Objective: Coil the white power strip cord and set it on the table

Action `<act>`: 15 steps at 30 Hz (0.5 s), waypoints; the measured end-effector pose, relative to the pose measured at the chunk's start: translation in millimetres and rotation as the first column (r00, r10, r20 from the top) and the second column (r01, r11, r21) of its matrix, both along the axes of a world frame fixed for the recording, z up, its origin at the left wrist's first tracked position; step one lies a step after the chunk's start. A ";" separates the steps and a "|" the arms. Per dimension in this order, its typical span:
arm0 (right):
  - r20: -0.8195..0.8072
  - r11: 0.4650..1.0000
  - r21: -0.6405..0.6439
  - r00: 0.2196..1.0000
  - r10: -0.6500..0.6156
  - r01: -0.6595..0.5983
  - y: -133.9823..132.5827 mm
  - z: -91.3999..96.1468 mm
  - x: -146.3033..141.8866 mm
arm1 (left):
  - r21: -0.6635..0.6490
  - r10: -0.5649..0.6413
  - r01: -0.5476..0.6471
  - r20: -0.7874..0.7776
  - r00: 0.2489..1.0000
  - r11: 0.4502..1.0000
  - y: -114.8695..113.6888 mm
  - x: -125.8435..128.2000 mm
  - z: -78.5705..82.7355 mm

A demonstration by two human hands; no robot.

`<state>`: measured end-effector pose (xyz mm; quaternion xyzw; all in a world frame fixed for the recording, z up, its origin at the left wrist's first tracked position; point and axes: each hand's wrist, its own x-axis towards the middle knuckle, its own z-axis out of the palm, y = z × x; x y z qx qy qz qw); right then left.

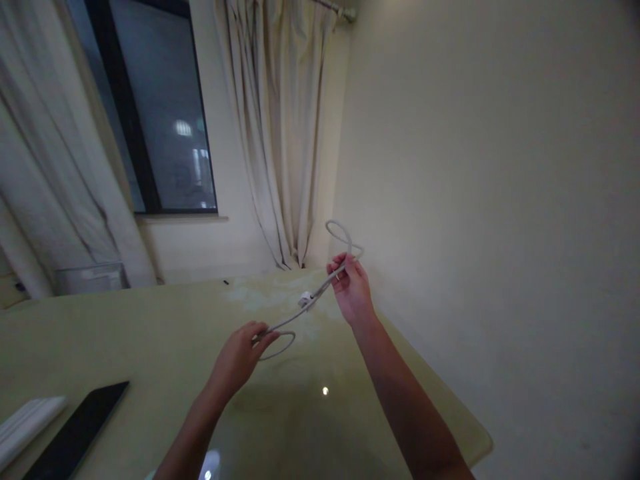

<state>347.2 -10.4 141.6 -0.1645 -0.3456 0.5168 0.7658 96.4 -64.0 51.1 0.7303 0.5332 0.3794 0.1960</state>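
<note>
Left hand: the nearer one [240, 355], thumb and fingers pinching the cable's near end section; a loop hangs beside it.
Cable: pale grey, slim, flexible [293, 316], held above the yellow-green glossy tabletop [180, 333]; long axis slants between the hands, near-left to far-right.
Plug: small, white, blocky [306, 300], beside the span between both hands (prongs too blurred to tell).
Right hand: farther [354, 293], fingertips pinching the cable; another loop stands beyond them.
Background: cream cloth curtain [285, 133].
</note>
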 end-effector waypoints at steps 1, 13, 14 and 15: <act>-0.088 1.000 -0.015 0.996 0.007 -0.008 -0.2 3.1 4.3 | 0.002 0.022 -0.022 -0.017 1.000 1.000 2.7 -4.0 -1.6; -0.327 0.991 -0.027 0.938 0.112 -0.128 -11.3 2.8 74.3 | 0.033 0.088 -0.082 -0.353 0.932 0.996 26.0 -30.7 -40.3; -0.259 0.980 -0.023 0.948 0.185 -0.197 -13.7 2.9 82.4 | 0.058 0.114 -0.101 -0.306 0.945 0.993 33.9 -38.8 -45.0; -0.176 0.966 -0.028 0.952 0.249 -0.258 -15.6 3.1 90.2 | 0.085 0.133 -0.115 -0.261 0.956 0.990 42.2 -47.7 -49.2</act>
